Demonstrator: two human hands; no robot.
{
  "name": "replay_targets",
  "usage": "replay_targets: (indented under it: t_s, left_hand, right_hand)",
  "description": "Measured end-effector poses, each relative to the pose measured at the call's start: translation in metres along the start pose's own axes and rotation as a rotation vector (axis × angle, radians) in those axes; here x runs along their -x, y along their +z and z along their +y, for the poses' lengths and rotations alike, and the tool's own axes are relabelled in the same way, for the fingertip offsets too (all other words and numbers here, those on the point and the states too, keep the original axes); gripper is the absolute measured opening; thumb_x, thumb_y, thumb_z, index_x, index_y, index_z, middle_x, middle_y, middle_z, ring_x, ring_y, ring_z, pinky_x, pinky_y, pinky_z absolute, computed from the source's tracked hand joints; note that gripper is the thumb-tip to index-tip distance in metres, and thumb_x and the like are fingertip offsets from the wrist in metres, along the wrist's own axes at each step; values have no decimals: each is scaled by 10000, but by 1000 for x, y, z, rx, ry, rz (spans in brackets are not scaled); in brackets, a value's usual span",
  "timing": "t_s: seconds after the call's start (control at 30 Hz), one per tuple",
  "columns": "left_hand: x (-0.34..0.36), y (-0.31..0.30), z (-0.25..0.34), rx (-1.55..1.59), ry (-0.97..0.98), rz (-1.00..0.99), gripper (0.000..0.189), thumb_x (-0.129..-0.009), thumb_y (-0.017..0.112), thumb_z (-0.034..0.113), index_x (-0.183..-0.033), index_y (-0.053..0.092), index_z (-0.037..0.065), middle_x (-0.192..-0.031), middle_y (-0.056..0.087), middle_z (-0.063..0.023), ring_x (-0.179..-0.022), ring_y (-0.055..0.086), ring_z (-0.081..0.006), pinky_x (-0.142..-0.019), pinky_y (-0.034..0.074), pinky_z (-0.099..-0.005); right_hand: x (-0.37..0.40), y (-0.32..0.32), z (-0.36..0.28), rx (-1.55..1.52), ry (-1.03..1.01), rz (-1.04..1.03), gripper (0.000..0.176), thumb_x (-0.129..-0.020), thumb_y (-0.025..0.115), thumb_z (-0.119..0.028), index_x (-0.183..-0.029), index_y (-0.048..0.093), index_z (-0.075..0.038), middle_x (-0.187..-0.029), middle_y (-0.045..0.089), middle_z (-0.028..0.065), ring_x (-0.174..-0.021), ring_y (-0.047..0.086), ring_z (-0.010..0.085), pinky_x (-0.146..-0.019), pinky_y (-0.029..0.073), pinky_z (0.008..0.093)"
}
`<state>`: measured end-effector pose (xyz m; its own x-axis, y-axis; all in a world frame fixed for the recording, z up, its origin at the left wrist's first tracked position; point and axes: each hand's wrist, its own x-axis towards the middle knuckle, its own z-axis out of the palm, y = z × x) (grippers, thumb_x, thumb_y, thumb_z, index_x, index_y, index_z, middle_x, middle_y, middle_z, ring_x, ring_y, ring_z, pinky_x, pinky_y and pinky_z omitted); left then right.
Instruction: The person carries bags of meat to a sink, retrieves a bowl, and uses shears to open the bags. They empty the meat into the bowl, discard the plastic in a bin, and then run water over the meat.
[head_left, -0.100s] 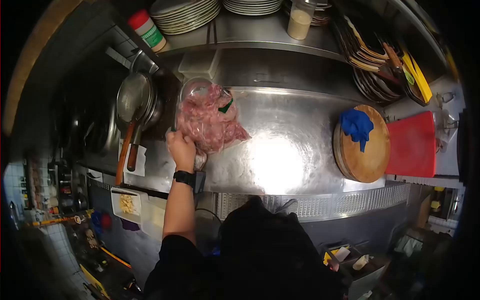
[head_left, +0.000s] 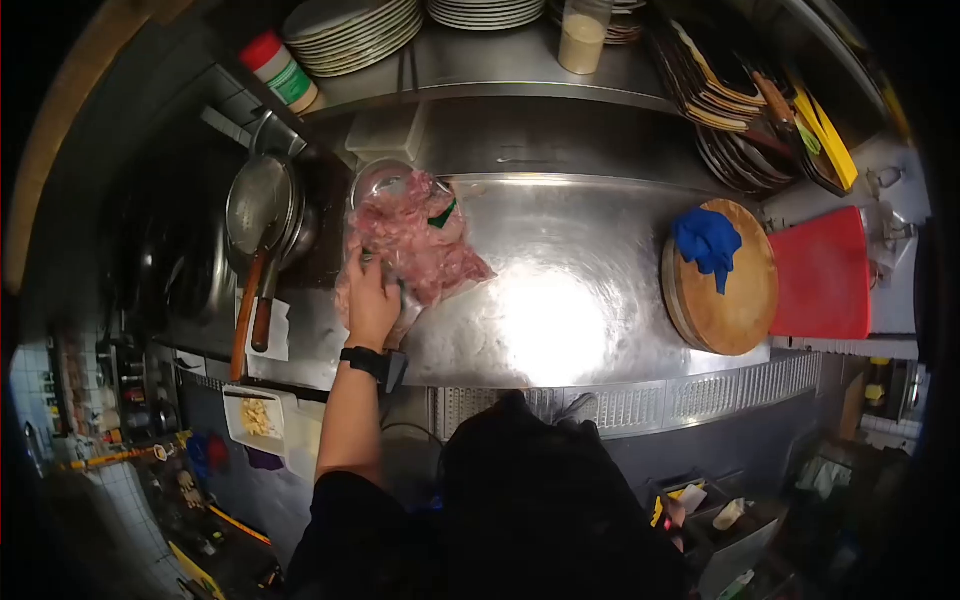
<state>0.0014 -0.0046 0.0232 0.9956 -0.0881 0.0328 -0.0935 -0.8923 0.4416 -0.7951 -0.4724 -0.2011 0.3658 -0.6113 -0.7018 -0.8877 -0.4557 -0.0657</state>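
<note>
A clear plastic bag of raw pink meat (head_left: 425,235) lies on the steel counter, with a dark green patch showing on it. My left hand (head_left: 372,300), wearing a black watch at the wrist, reaches to the bag's near left side. Its fingers are spread and touch the plastic; no firm grip shows. Behind the meat, the rim of a round metal bowl (head_left: 385,172) is partly visible. My right hand does not show.
Pans with wooden handles (head_left: 262,215) stand at the left. On the right, a blue cloth (head_left: 708,245) rests on a round wooden chopping board (head_left: 745,310), beside a red board (head_left: 822,275). Stacked plates (head_left: 355,38) line the shelf above. A white container (head_left: 285,440) holds pale yellow pieces.
My left hand has shifted slightly right onto the bag, and its fingers have gone from curled to spread. The whole view has moved slightly.
</note>
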Motion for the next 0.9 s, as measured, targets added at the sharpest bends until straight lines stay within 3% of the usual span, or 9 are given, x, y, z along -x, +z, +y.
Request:
replay_targets:
  t_s: [0.07, 0.1, 0.23, 0.4, 0.43, 0.5, 0.63, 0.73, 0.9]
  left_hand:
    - [8, 6, 8, 23, 472, -84, 547, -779, 636, 29, -1325, 636, 58, -1583, 379, -233, -1416, 413, -454, -1112, 431, -447]
    - [14, 1, 12, -182, 549, -162, 633, -761, 626, 10, -1391, 592, 61, -1536, 440, -219, -1462, 369, -424, -1195, 321, -489]
    - [10, 2, -3, -494, 668, -219, 644, -765, 667, 50, -1403, 585, 96, -1502, 478, -199, -1447, 396, -394, -1223, 252, -531]
    - [-24, 34, -26, -517, 569, -674, 251, -810, 680, 129, -1045, 761, 96, -1399, 570, -179, -1384, 441, -387, -1219, 186, -634]
    - [-27, 27, -18, -518, 576, -672, 251, -810, 680, 129, -1045, 761, 96, -1399, 570, -179, -1384, 441, -387, -1219, 186, -634]
    - [-29, 10, -5, -409, 893, -96, 124, -744, 711, 137, -848, 758, 89, -1393, 560, -168, -1389, 434, -405, -1220, 197, -629]
    - [-61, 2, 14, -477, 876, -27, 107, -777, 688, 131, -835, 773, 103, -1404, 557, -163, -1412, 410, -383, -1210, 185, -660]
    - [-76, 14, 17, -587, 780, -184, 196, -823, 656, 157, -935, 816, 137, -1479, 519, -123, -1438, 377, -359, -1188, 173, -705]
    - [-78, 41, 2, -736, 718, -146, 216, -879, 585, 165, -909, 797, 135, -1169, 658, -83, -1213, 553, -263, -1169, 202, -707]
  right_hand:
    - [15, -42, -31, -264, 119, 158, 405, -900, 631, -261, -1171, 714, 27, -1092, 742, 236, -1025, 716, 364, -917, 537, 407]
    - [20, -52, -41, -269, 131, 162, 405, -900, 631, -261, -1171, 714, 27, -1092, 742, 236, -1025, 716, 364, -917, 537, 407]
    - [25, -58, -64, -346, 131, 267, 401, -901, 634, -252, -1160, 713, 43, -1119, 731, 249, -1072, 698, 388, -950, 529, 415]
    - [42, -39, -57, -204, 122, 192, 378, -904, 653, -272, -1180, 738, -27, -1120, 749, 207, -1083, 711, 350, -950, 532, 404]
    - [41, -30, -50, -209, 117, 213, 389, -905, 678, -312, -1171, 743, -36, -1118, 747, 211, -1104, 703, 361, -962, 530, 412]
    - [51, -28, -51, -246, 191, 194, 390, -905, 686, -322, -1161, 746, -34, -1119, 748, 210, -1107, 702, 362, -964, 529, 412]
    - [54, -24, -51, -187, 283, 7, 491, -907, 675, -420, -1251, 708, -72, -1291, 691, 168, -1242, 620, 367, -1105, 441, 440]
    - [45, -24, -52, -150, 245, 68, 466, -907, 681, -380, -1240, 712, -55, -1236, 714, 184, -1226, 636, 359, -1093, 453, 444]
    - [50, -35, -85, -386, 218, 182, 404, -886, 703, -288, -1192, 729, -25, -1148, 734, 217, -1148, 681, 355, -1021, 494, 414]
